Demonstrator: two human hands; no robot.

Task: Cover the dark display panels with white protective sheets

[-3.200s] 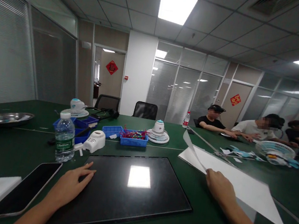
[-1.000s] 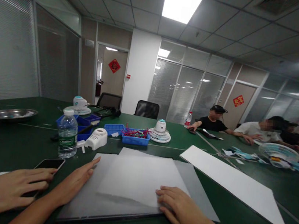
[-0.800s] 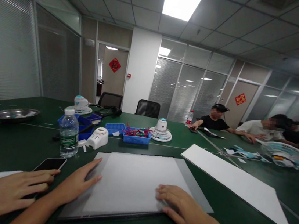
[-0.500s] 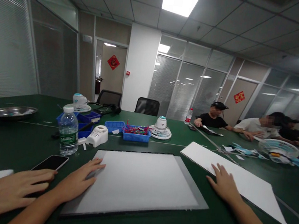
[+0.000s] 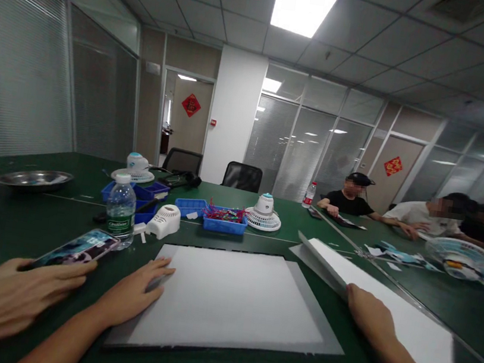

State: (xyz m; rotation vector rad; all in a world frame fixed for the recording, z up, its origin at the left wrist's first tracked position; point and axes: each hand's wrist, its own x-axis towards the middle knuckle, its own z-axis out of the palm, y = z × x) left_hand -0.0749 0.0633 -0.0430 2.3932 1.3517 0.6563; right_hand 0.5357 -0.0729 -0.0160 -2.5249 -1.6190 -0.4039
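In front of me lies a flat, dark-edged panel with a white sheet (image 5: 234, 300) over a greyish translucent layer. My left hand (image 5: 135, 286) rests on its left edge, fingers stretched out. To the right, my right hand (image 5: 370, 314) is closed on the near edge of a white board (image 5: 411, 325), with the thumb side uppermost. That board is lifted and tilted at its near left side, and a second, greyish sheet edge shows under it. My right fingertips are hidden beneath the edge.
At left another person's hand (image 5: 24, 289) holds a lit phone (image 5: 74, 248) beside a water bottle (image 5: 120, 212). Beyond are a white plastic housing (image 5: 164, 221), blue trays (image 5: 224, 226) with coloured wires, fan parts (image 5: 263, 213) and a metal dish (image 5: 33, 179). Co-workers (image 5: 351, 203) sit at right.
My right hand has gone from lying open over the white board to gripping and raising its near edge. The other person's hand has picked up the phone, now lit. My left hand stays put.
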